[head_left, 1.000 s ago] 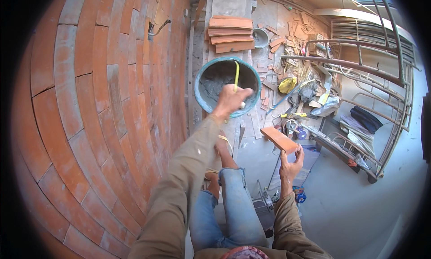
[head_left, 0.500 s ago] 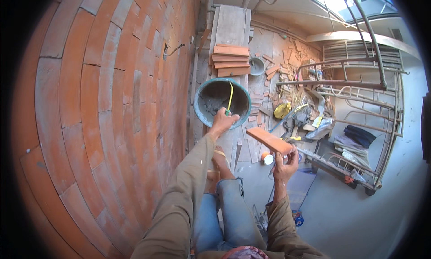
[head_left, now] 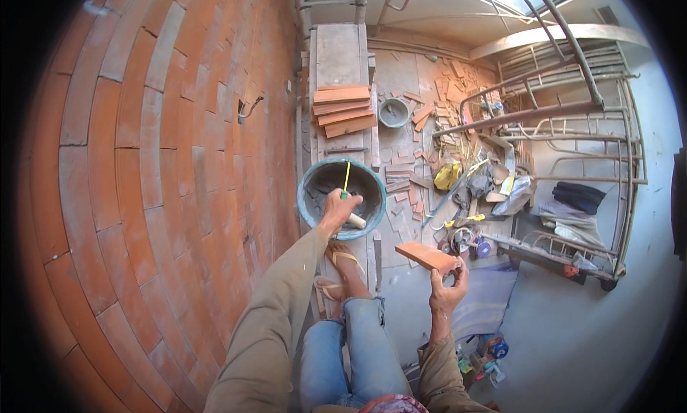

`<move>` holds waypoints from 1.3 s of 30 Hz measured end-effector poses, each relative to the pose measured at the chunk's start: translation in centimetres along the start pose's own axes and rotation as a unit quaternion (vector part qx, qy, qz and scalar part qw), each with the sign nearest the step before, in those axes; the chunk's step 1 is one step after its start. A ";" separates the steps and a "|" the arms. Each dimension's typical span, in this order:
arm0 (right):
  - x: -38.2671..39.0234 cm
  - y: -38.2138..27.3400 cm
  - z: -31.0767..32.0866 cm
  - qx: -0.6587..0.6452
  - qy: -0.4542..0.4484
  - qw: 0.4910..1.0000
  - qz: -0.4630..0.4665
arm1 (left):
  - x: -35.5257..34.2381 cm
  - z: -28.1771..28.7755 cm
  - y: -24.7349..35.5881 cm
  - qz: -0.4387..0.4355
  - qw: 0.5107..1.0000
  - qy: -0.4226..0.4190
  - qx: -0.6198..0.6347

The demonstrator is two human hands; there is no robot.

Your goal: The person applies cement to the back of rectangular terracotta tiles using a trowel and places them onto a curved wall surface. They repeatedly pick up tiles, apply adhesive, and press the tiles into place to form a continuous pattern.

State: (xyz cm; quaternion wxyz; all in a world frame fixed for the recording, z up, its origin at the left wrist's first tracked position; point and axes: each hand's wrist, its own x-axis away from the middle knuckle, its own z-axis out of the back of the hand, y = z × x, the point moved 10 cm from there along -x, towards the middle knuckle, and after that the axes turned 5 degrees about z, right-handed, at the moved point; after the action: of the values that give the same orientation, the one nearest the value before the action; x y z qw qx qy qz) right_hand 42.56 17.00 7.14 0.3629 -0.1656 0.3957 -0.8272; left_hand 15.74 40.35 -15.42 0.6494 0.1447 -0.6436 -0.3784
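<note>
My left hand (head_left: 336,211) is closed over the round bucket (head_left: 307,216) of grey mortar. It grips a tool with a thin yellow strip (head_left: 347,174) pointing away from me and a green part at the fingers. A pale, rounded handle-like end (head_left: 356,220) shows beside the palm; whether it belongs to the same tool, I cannot tell. To the right, my right hand (head_left: 448,290) pinches one end of a flat orange brick tile (head_left: 426,256), held up above the floor. Beyond the bucket, several similar tiles (head_left: 343,111) lie stacked on a plank (head_left: 342,55).
An orange tiled wall (head_left: 143,220) rises close on my left. A small grey bucket (head_left: 394,113), broken tile pieces (head_left: 422,116) and a yellow bag (head_left: 448,175) lie on the right. A power tool (head_left: 461,239) sits near metal scaffold frames (head_left: 529,119). My sandalled feet (head_left: 343,261) are just below the bucket.
The view has shifted, so the bucket and stack appear lower and further left. My left hand has turned, and the pale handle-like end now shows. The tile stays in my right hand, tilted differently.
</note>
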 end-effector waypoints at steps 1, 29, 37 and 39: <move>-0.1 0.2 -0.2 -0.012 0.007 1.000 -0.017 | -1.3 0.1 0.0 -0.028 0.999 0.013 0.028; -6.4 -25.1 -3.0 -0.586 -0.208 0.783 0.011 | 30.0 9.5 13.0 0.091 0.874 -0.279 0.386; -2.9 -49.0 -0.6 -0.543 -0.444 0.708 0.079 | 52.4 23.3 25.2 -0.261 0.880 -0.027 0.396; -1.4 -51.8 -0.8 -0.476 -0.462 0.742 0.098 | 56.4 26.3 25.8 -0.307 0.890 0.049 0.335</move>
State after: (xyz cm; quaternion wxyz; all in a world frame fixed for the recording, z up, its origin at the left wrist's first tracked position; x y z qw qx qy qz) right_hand 18.71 40.37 46.81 0.4538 -0.6391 0.5362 -0.3133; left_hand -7.73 27.33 46.41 0.4450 0.5621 -0.6229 -0.3132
